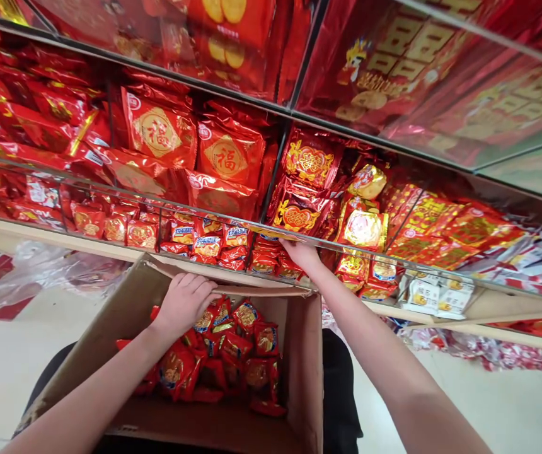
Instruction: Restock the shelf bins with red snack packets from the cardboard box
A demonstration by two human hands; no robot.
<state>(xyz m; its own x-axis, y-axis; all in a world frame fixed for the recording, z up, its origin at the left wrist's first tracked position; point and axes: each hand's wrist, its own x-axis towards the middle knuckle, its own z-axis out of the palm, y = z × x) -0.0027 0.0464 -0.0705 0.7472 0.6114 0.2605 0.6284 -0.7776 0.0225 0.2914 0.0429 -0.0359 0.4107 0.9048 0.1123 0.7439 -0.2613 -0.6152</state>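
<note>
My left hand (186,299) clamps the carton flap (252,291); my right hand (302,253), I can't tell. Red snack packets (234,347) below the left look light, crushable; I'd pinch their edges.

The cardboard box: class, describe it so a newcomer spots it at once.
Find the shelves of red packets. Below, between dark-clothed legs, is an open cardboard box, the left hand on its far edge. It is plain brown, unlike the shiny red packets.
</note>
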